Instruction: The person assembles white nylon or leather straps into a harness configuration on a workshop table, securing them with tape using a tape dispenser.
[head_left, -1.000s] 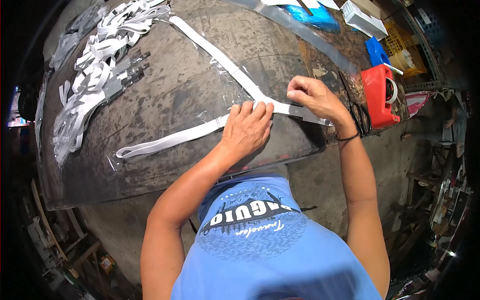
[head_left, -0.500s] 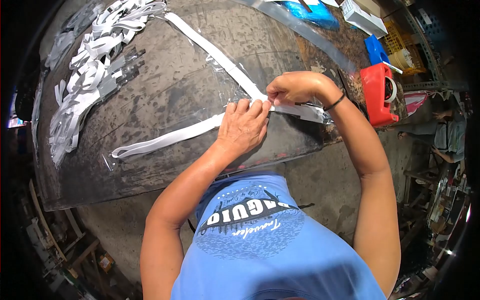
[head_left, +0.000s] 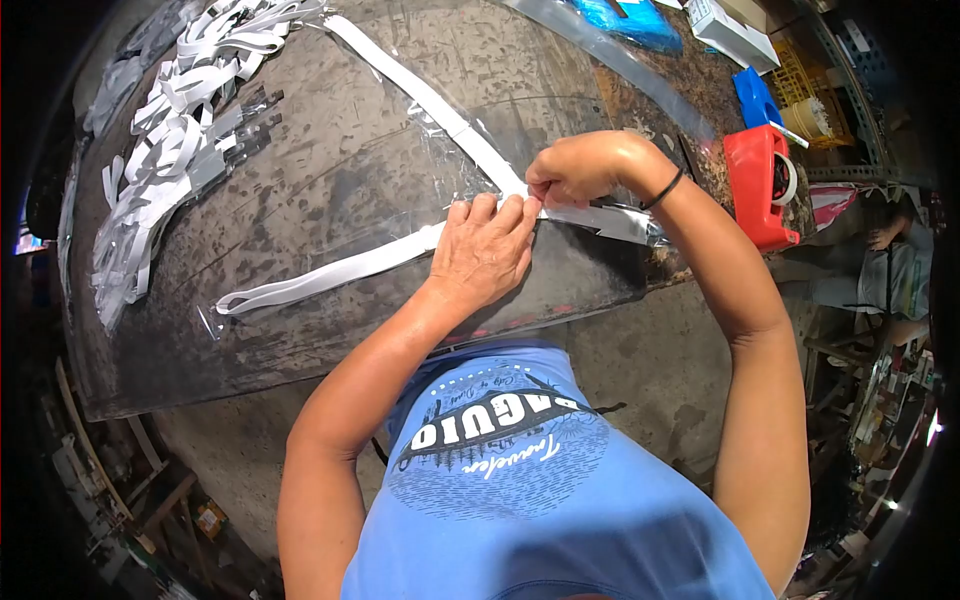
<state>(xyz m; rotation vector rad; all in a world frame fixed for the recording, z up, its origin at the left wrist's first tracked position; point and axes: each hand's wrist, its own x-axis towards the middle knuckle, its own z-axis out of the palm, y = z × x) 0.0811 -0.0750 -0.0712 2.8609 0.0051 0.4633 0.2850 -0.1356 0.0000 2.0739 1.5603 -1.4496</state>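
My left hand [head_left: 483, 250] presses down on a folded white strap [head_left: 340, 278] lying on the dark table, its fingers curled over the strap and its thumb hidden. Close beside its fingertips, my right hand [head_left: 580, 172] is closed in a pinch; what lies between the fingers is too small to tell. A second length of white strap [head_left: 425, 92] runs from the far side down to where both hands meet. Clear plastic [head_left: 625, 222] with a dark marking sticks out to the right, under my right wrist.
A heap of white straps in clear plastic [head_left: 170, 165] covers the table's left side. On the right are a red tape dispenser [head_left: 752, 190], a blue object [head_left: 754, 98], a white box [head_left: 733, 35] and a blue plastic packet [head_left: 630, 25]. Another person [head_left: 880, 270] stands at far right.
Both hands stay at the same spot on the strap. My right hand has shifted slightly, its wrist a little higher and further left. The view has moved a little.
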